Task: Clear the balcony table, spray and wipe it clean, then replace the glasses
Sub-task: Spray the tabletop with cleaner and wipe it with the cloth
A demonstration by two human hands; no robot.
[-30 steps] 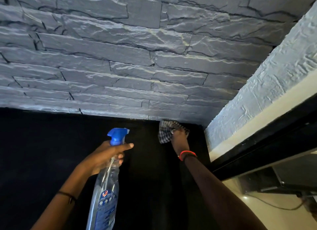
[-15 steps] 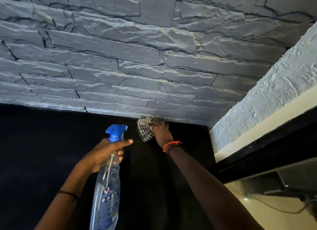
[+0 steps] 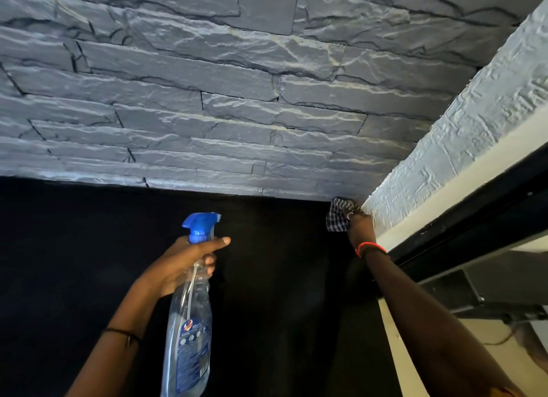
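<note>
The black table lies under both hands, ending at a grey stone wall just beyond the right hand. That hand presses a cloth, seemingly bunched in its fingers, into the corner beside a white wall. The left hand grips a bottle, fingers wrapped round its neck.

Both arms reach forward, each hand gripping something.
The left hand, near and centre-left, curls round the neck of a spray bottle, one digit stretched straight to the right. The right arm extends to the far right, its hand bunched on a cloth, knuckles up.
</note>
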